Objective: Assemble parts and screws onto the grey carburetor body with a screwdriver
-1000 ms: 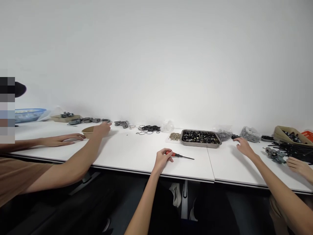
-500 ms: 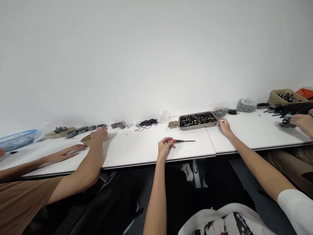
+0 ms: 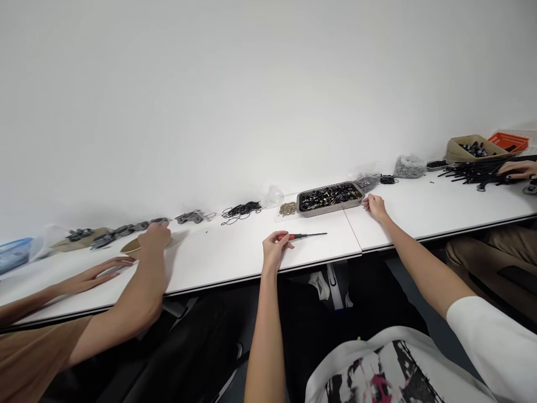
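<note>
Both bare arms stretch forward: left hand [image 3: 274,250] curled at frame centre, right hand [image 3: 375,206] flat, right of centre.

The metal tray [image 3: 329,198] sits on the bench [image 3: 235,257] near the wall. Just left of the tray lies a small heap of screws [image 3: 287,209], and further left a pile of rings [image 3: 240,211]. In front of the tray, to its left, lies the screwdriver [image 3: 301,236], the left hand [image 3: 274,249] on its handle. The right hand [image 3: 375,206] rests just beside the tray's right end. Bags [image 3: 409,165] lie right of the tray.
</note>
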Available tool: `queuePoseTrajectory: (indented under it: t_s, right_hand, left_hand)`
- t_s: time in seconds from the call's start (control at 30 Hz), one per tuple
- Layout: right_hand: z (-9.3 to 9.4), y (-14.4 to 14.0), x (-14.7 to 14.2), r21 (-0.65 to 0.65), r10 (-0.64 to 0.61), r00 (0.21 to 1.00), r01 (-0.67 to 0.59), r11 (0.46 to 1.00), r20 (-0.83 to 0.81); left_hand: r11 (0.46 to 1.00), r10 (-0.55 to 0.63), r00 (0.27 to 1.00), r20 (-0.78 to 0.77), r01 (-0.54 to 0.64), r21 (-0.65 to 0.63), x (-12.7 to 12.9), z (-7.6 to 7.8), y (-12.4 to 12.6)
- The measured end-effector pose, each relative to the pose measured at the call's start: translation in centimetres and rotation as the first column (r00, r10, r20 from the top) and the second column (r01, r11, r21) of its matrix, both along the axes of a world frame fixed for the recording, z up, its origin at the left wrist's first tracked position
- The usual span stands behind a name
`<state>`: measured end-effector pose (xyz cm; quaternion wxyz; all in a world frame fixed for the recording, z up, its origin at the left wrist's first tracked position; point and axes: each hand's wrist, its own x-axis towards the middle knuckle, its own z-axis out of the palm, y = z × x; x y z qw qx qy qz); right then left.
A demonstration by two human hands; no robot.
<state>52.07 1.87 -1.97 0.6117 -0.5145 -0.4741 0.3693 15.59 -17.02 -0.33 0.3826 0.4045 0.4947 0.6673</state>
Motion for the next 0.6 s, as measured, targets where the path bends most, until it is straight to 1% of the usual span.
queuePoseTrajectory:
  t_s: [0.27,0.6]
  right_hand:
    - [0.41,-0.37,0.06,-0.002,0.013,0.999,-0.013,1.0,0.038]
    - [0.54,-0.49,0.01,-0.007,0.02,0.999,-0.02,1.0,0.038]
  left_hand:
    - [1.0,0.006,1.0,-0.008,-0.006,-0.005,0.11,0.19,-0.02]
    - [1.0,0.009,0.999,-0.031,-0.009,-0.007,0.23,0.26,-0.1]
